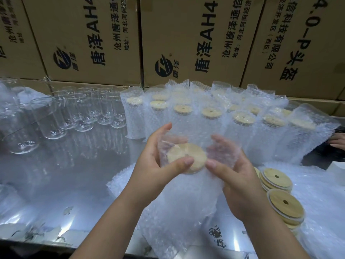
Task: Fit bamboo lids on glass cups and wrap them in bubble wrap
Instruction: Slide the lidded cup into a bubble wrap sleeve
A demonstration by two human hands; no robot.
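Both hands are on one cup right now, held up above the near middle of the steel table (78, 165): the left hand (158, 161) is closed around the left side of the wrapped cup (183, 159), thumb pressed on the near rim of its bamboo lid (186, 156), while the right hand (237, 171) clamps the right side through the bubble wrap (188, 200), thumb tip nearly meeting the other. The wrap hangs down from the cup in a loose tube toward the table's near edge. That glass underneath will be stiff, smooth and breakable, and I'd reckon it slides easily inside plastic film, so squeezing around the body, not the floppy wrap ends, looks like the safe hold. The lid is light and rigid; whether it is fully seated I can't tell through the blur. The film itself is soft, springy and weighs next to nothing. Just right of the hands, loose spare lids (278, 189) sit stacked on more bubble sheet. Beyond, far right and centre, stand rows of finished wrapped cups (214, 116) with lids showing. Far left, bare glass cups (82, 111) wait upright, unlidded, near one another. Cardboard boxes (186, 40) wall off the back. Another person's hand (337, 142) shows at the right edge.
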